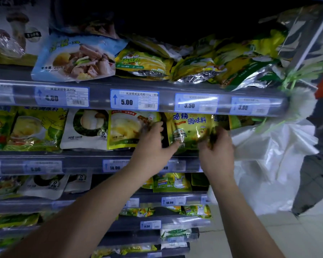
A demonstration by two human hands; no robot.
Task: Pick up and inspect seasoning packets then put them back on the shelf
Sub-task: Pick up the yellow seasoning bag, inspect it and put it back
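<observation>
A yellow seasoning packet with blue characters (188, 130) stands upright at the right end of the second shelf (82, 155). My right hand (215, 149) grips its right edge, fingers curled around the foil. My left hand (153, 144) rests against its left side, thumb at the lower left corner and fingers reaching up between it and the neighbouring yellow packet (125, 131). The packet's lower part is hidden behind both hands.
The top shelf rail (138, 99) with blue price tags runs just above the packet. More yellow packets (203, 66) are piled on that shelf. White plastic bags (268, 155) hang at the shelf's right end. Lower shelves hold more packets.
</observation>
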